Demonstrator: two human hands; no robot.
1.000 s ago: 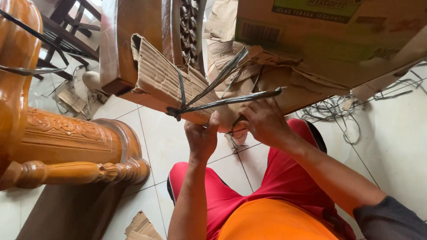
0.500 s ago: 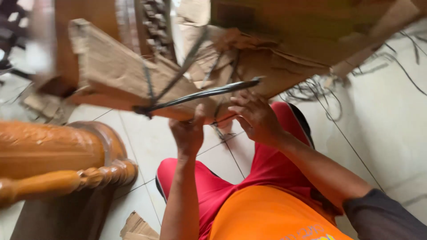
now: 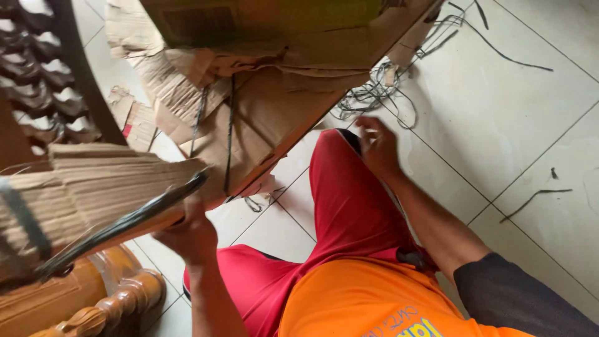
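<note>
Large brown cardboard box (image 3: 281, 37), upper centre, rests tilted on the white tiled floor (image 3: 499, 112). Flattened corrugated cardboard bundle with black strap (image 3: 93, 193), left of frame, long axis running lower left to upper right. Left hand (image 3: 190, 234) supports it from beneath, fingers curled on its edge. Right hand (image 3: 379, 146), centre, fingers spread, holds nothing, near tangled black straps (image 3: 374, 93).

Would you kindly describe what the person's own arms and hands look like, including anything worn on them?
Both hands are bare, with no gloves: the left hand and the right hand. The left forearm is uncovered. The right arm is bare down to a dark sleeve at the upper arm. No watch or rings are visible.
</note>
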